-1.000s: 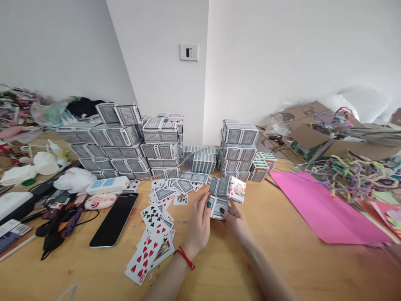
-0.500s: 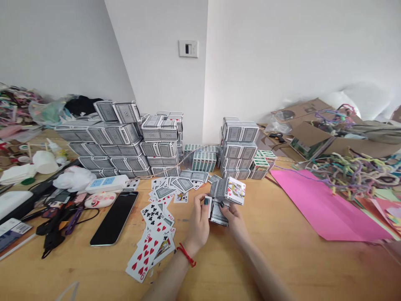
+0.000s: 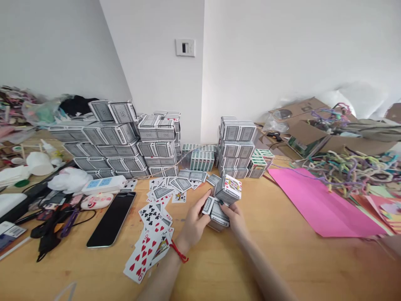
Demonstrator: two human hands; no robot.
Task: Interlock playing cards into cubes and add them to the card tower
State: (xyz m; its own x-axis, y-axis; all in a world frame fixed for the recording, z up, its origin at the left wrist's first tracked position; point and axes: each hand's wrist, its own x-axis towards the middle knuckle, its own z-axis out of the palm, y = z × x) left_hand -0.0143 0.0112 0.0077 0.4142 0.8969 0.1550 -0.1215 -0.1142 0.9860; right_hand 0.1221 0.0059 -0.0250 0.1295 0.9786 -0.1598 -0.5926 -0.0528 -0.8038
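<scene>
Grey-patterned playing cards folded into box shapes form a block point(image 3: 218, 217) above the table in front of me. My left hand point(image 3: 194, 225) closes on its left side, with the thumb at the front and a finger on top. My right hand point(image 3: 237, 220) grips the right side, its dark-nailed thumb pressed on the top. At the block's far end a card cube point(image 3: 230, 191) shows a red face card on top; whether it is joined to the block I cannot tell. Loose playing cards point(image 3: 145, 246) lie spread to the left of my left hand.
Tall stacks of folded-card blocks point(image 3: 119, 144) stand at the back left, and another stack point(image 3: 237, 146) at the back right. Green-edged card decks point(image 3: 202, 161) sit between them. A phone point(image 3: 111, 219) lies left, pink paper point(image 3: 316, 205) right, near tangled pipe cleaners point(image 3: 360, 171).
My left hand has shifted round the block, its thumb now at the front and a finger across the top. The block has turned, showing more of its top and front. The view has panned slightly right.
</scene>
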